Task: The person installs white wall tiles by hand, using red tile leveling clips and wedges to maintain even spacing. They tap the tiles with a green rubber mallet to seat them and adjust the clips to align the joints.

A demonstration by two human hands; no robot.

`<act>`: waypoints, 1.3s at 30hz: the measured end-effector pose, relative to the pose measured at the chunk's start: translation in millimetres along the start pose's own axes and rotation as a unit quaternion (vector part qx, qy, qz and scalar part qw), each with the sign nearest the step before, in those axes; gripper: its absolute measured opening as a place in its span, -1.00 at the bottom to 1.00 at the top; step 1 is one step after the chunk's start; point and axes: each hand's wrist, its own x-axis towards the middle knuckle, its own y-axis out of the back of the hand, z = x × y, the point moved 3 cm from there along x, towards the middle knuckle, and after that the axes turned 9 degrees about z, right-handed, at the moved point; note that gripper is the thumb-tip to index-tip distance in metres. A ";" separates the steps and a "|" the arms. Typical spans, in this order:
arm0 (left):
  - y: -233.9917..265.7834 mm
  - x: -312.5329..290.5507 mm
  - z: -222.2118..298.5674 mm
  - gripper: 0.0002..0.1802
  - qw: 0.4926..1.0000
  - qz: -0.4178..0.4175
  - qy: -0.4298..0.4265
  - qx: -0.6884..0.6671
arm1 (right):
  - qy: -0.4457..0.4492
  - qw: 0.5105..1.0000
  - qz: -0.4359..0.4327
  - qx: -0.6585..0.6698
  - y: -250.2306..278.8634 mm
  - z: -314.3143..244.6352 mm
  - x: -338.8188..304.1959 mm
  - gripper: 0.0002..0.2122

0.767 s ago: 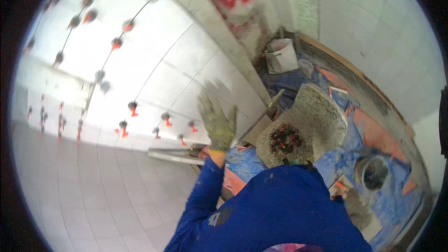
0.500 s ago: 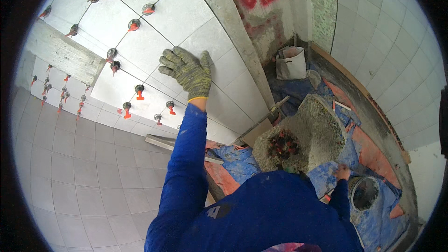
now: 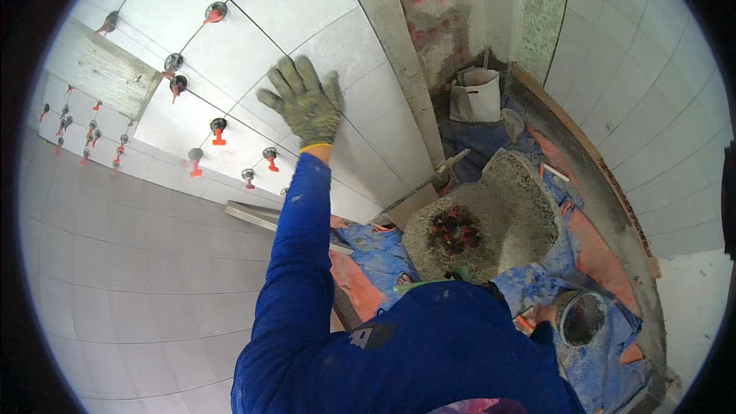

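My left hand (image 3: 307, 103), in a grey-green knitted glove with a yellow cuff, lies flat with fingers spread on the light wall tiles (image 3: 326, 38). Several round tile levelling clips with red-orange handles (image 3: 219, 132) stick out of the joints to its left. My bare right hand (image 3: 546, 313) is low on the right, beside a bucket (image 3: 566, 322) with grey residue inside. The sleeve partly covers that hand, so its fingers cannot be made out. A small orange thing (image 3: 525, 323) shows right beside it.
A crusted grey surface (image 3: 525, 215) bears a heap of dark and red pieces (image 3: 456, 230). Blue and orange sheeting (image 3: 594, 257) covers the floor around it. A white bag (image 3: 475, 100) stands in the far corner below red painted letters. Strips of wood (image 3: 257, 216) lie under the wall tiles.
My view has shifted slightly, while my left hand stays flat on the tiles. The right hand has drawn nearer my body, to the bucket's left side, and the orange thing now shows beside it.
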 end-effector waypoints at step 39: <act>134.1 -53.4 -190.5 -0.18 0.962 -0.267 -0.053 0.006 | -0.225 0.776 -0.043 0.588 205.2 0.5 121.3 -0.78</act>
